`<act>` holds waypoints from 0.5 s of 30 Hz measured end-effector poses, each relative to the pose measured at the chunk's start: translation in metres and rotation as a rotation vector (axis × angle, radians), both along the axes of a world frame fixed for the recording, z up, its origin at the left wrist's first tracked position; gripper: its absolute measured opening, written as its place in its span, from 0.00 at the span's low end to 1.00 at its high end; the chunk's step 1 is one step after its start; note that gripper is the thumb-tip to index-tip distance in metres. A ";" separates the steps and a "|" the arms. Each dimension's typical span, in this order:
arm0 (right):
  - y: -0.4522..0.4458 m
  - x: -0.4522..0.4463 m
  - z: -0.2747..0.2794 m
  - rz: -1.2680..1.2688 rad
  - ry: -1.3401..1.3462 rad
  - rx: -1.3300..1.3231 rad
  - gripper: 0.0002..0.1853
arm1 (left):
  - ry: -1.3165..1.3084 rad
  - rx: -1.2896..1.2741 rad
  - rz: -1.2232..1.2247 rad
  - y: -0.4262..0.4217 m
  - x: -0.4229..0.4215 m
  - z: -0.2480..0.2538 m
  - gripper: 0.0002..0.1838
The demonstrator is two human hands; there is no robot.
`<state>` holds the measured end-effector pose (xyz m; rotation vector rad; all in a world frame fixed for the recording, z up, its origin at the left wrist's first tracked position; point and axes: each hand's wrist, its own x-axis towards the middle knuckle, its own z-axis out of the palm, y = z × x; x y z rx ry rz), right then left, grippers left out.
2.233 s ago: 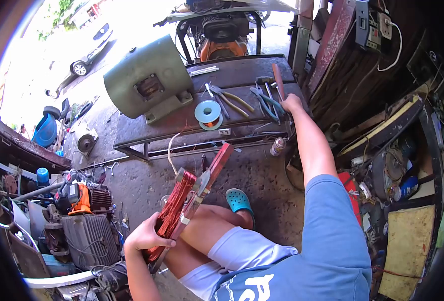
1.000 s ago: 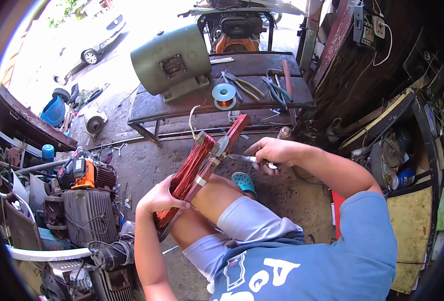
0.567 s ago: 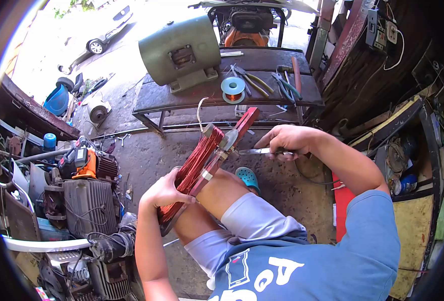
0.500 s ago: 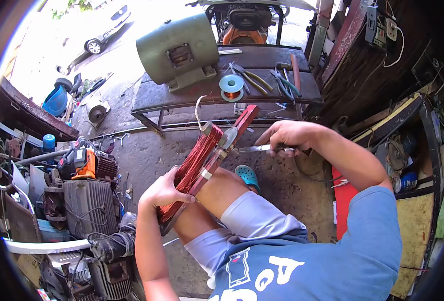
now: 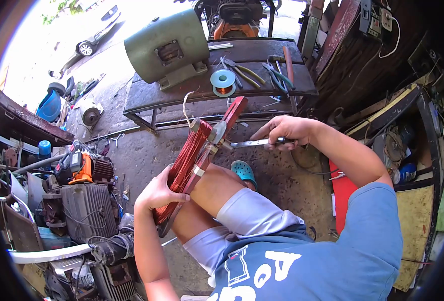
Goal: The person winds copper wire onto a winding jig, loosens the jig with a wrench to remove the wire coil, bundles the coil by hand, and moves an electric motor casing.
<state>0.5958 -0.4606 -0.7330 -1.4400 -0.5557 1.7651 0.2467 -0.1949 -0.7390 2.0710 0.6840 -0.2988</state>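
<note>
My left hand is wrapped round the lower end of a coil of reddish copper wire, which is wound on a long frame leaning across my legs. A dark red bar runs along the frame and sticks out past its upper end, where a bolt and nut show. In my right hand is a silvery wrench, its tip at the bolt end. A pale cord rises from the coil's top. The fingers of my left hand behind the coil are hidden.
Ahead stands a low dark metal bench with a green motor housing, a wire spool, pliers and a hammer. Old motors crowd the left side. A wooden shelf stands on the right.
The whole view has shifted slightly, so the bench and coil appear further up and left. The wrench now slants a little more, its handle end higher. Both hands keep their hold.
</note>
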 end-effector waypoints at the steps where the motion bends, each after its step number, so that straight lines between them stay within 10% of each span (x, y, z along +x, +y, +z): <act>1: -0.002 0.002 -0.002 -0.002 0.019 0.010 0.36 | 0.001 0.000 0.001 -0.001 0.001 0.001 0.50; 15: 0.024 0.040 -0.003 0.220 -0.082 0.065 0.32 | 0.042 0.137 0.023 -0.012 0.006 0.001 0.52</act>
